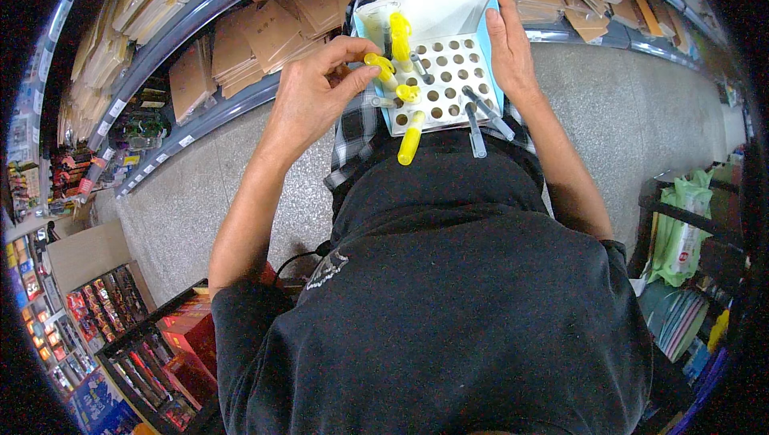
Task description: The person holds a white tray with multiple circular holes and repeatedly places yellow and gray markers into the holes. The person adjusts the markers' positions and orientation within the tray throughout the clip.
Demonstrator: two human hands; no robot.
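Observation:
A cardboard pen display box [447, 79] with rows of round holes rests on my lap, its white back panel [441, 11] raised. My right hand [510, 44] grips the box by its blue right side. Between thumb and fingertips, my left hand [324, 83] holds a yellow pen [379, 68] at the box's left edge; whether its lower end sits in a hole is unclear. Other yellow pens [411, 139] stand in the left-hand holes. Toward the front right, two clear-capped pens [476, 131] lean out toward me. Another slim pen [422, 68] stands near the middle.
Ahead, shelves hold stacks of brown kraft envelopes [264, 32] behind a grey shelf edge [204, 113]. Speckled floor [601, 104] shows on both sides. Boxes of packaged goods [174, 351] stand at lower left. A green plastic-wrapped package [682, 231] is on a dark rack at right.

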